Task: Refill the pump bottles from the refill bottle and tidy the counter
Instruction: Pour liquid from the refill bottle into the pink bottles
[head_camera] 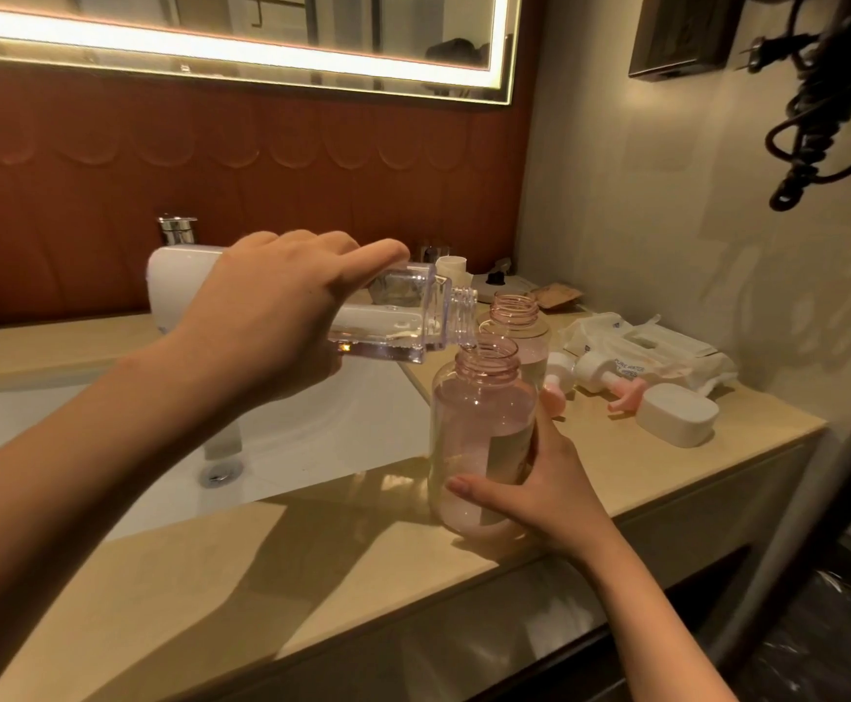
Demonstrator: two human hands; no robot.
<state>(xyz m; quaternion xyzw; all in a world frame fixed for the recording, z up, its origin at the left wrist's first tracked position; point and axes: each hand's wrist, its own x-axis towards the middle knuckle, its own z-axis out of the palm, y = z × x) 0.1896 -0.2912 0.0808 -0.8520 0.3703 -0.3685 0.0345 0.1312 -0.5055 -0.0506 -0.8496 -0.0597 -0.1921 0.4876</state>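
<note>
the left hand (pixel 271 316) is gripping the refill bottle (pixel 403 306) from above, fingers curled round its clear square body, holding it tipped almost onto its side over the right edge of the sink (pixel 312 423). the bottle's open threaded neck is pointing right and down, sitting just at the open mouth of the near pump bottle (pixel 481 433), with clear liquid lying along the lower side of the refill bottle. the right hand (pixel 529 488) is gripping the lower part of this near pump bottle, thumb across its front and fingers wrapped round its right side, keeping it upright on the worktop (pixel 210 575) near the front edge. the pink-tinted bottle is standing with its pump off. just behind it, further back, a second pump bottle (pixel 517 321) is standing upright, also uncapped. to the right of both, pump heads (pixel 598 372) with pink spouts are lying on their sides on the worktop, and a white cap (pixel 676 415) is resting just right of them. a pack of wipes (pixel 641 347) is lying further back against the right wall. a chrome tap (pixel 177 230) is showing behind the left hand, and a dark hair dryer (pixel 828 93) with a coiled cord is hanging high on the right wall.
</note>
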